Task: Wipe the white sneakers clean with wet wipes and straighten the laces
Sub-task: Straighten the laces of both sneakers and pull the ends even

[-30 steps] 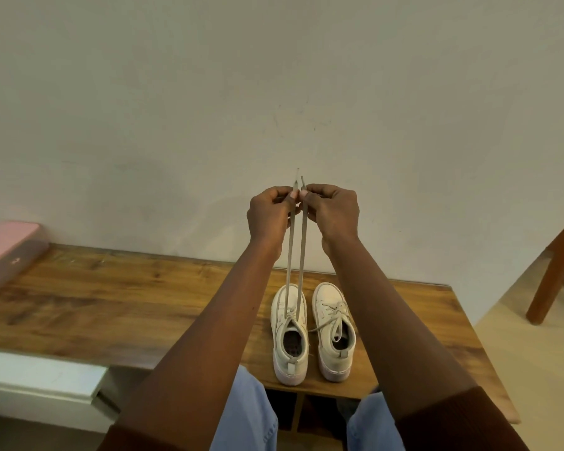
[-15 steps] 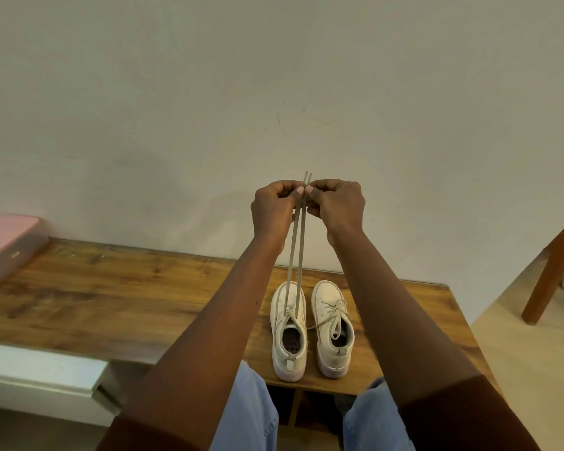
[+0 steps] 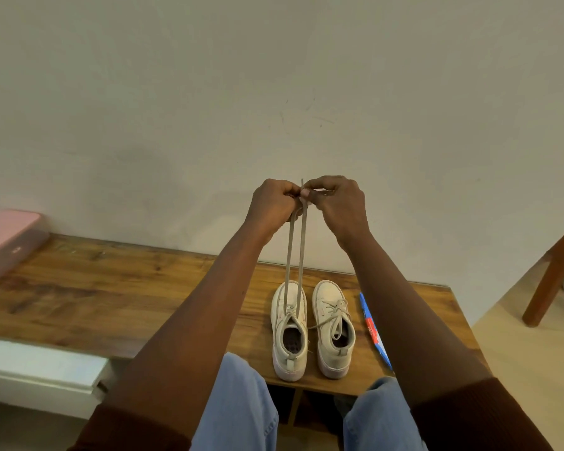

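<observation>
Two white sneakers stand side by side near the front edge of a wooden bench (image 3: 118,288), toes toward the wall. From the left sneaker (image 3: 288,333) two grey lace ends (image 3: 294,252) run taut straight up. My left hand (image 3: 272,206) and my right hand (image 3: 337,203) are raised above the shoes, knuckles close together, each pinching a lace end near its tip. The right sneaker (image 3: 334,330) has its laces tied in a loose bow. A blue and red wet-wipe packet (image 3: 373,332) lies just right of the right sneaker, partly hidden by my right forearm.
A pink box (image 3: 9,242) sits at the bench's far left against the wall. A wooden chair leg (image 3: 552,275) stands on the floor at the right. White trim (image 3: 39,369) runs below the bench's left front. My jeans-clad knees are under the front edge.
My hands have stayed raised, pinching the lace ends, and drifted a little lower and closer together. The view shifted, bringing the wet-wipe packet into sight beside the right sneaker.
</observation>
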